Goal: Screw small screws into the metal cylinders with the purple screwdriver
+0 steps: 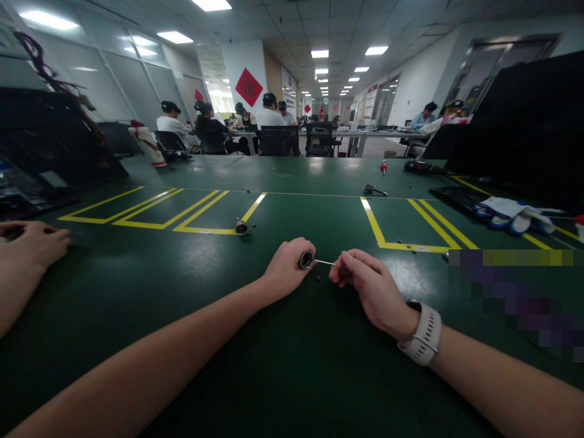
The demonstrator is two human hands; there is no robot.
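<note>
Left grip [287,267]: closed around a metal cylinder [305,260] at the middle of the green tabletop [274,377], the cylinder's mouth turned toward the camera, presumably to steady it within the other hand's reach.

Right grip [370,283]: thumb and fingers pinch a thin rod [324,262] that runs nearly level toward the cylinder, a hold that looks suited to fine control. Whether the tip touches the rim or enters cannot be told.

Inside the cylinder: a bright rim rings a dark hollow; any contents are too small to make out.

Small nut [318,278]: lies on the tabletop between the two hands, just below the rod, perhaps kept there for easy pickup.

Metal cup [241,227]: rests at a corner of the yellow tape [205,231], which seems to mark off places for parts; its mouth faces the camera, its interior too dark to read.

Far right: white-and-blue gloves [515,214] lie near the tabletop's edge, apparently set aside from the handwork.

Left edge: a co-worker's hand [34,243] curls around something dark, unidentifiable here.
</note>
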